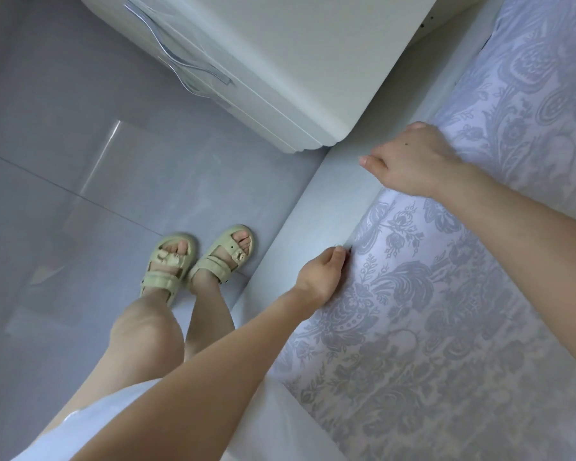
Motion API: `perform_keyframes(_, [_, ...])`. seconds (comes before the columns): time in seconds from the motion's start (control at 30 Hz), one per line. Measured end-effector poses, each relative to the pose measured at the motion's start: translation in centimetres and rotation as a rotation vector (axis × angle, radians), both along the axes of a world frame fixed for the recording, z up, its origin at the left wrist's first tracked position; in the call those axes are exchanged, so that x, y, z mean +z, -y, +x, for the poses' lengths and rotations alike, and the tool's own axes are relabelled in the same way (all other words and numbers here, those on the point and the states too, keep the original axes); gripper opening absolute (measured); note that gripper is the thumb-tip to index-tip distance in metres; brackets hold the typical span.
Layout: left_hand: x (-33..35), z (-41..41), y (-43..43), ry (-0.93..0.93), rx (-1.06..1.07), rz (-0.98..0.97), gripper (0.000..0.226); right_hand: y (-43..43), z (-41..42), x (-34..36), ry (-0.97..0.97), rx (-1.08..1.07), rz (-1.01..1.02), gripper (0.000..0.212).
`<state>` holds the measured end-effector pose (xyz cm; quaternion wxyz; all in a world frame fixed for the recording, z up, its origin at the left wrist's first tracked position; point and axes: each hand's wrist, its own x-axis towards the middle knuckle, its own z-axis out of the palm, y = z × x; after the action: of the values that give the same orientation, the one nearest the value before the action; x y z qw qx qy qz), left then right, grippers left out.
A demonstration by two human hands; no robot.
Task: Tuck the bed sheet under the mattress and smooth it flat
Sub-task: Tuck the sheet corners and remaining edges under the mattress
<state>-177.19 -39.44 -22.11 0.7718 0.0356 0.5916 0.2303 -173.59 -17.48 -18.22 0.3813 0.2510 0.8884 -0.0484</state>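
Your left hand [323, 274] pinches the sheet [429, 311] edge beside the bed frame [333, 201]; your right hand [409, 161] curls over that edge farther along. Soft, light cloth: take the hem, pull taut.

Bed sheet [429, 327]: matt patterned cloth. Floor [80, 194]: glossy tile. Sandals [197, 261]: matt, probably rubbery plastic.

Left hand [323, 277] pinches sheet [413, 311] edge beside bed frame [330, 211]; right hand [413, 161] on edge farther along, fingers hidden.
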Motion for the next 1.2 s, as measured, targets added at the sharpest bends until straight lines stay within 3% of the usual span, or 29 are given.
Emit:
perform_keyframes(0.07, [-0.6,0.5,-0.5,0.041,-0.04,-0.029,0.044,2.8,0.0,1.3,-0.117,-0.043,-0.022,0.058])
perform_keyframes(0.13, [-1.2,0.9,-0.6,0.117,-0.057,-0.044,0.046,6.3,0.2,2.1,-0.095,-0.072,-0.13,0.063])
perform_keyframes(0.23, [-1.4,0.3,-0.2,0.254,0.066,-0.075,0.041,10.1,1.4,1.4,0.117,0.028,-0.271,0.054])
perform_keyframes(0.3, [-1.3,-1.0,0.2,0.268,0.03,-0.014,0.043,11.1,1.3,-0.1,0.245,0.06,-0.255,0.056])
perform_keyframes(0.4, [-0.9,-3.6,2.0,0.161,0.041,0.053,0.04,11.7,0.6,-1.8,0.352,0.04,-0.205,0.059])
perform_keyframes(0.53, [-0.1,-6.4,7.9,-0.018,-0.011,0.089,0.036,12.4,1.0,-2.0,0.252,-0.04,-0.12,0.048])
perform_keyframes(0.67, [0.4,-4.2,15.2,-0.021,-0.276,0.061,0.045,13.5,0.8,-1.2,0.24,-0.086,-0.07,0.05])
perform_keyframes(0.77, [0.8,-2.9,17.5,0.026,-0.198,-0.001,0.045,15.2,0.5,-0.8,0.272,-0.028,0.055,0.061])
perform_keyframes(0.83, [1.4,-2.9,17.5,-0.011,-0.218,0.052,0.042,17.6,0.6,-0.4,0.183,0.026,0.091,0.072])
perform_keyframes(0.93, [1.6,-2.2,17.6,-0.171,-0.284,0.209,0.042,22.1,0.6,0.7,0.047,0.024,-0.027,0.075])
perform_keyframes(1.03, [1.6,-1.6,18.3,-0.255,-0.232,0.236,0.041,25.4,1.0,0.7,0.146,0.052,-0.213,0.055])
perform_keyframes(1.2, [0.3,-1.6,18.7,-0.119,-0.067,0.078,0.041,26.7,0.3,-0.7,0.258,0.012,-0.266,0.059])
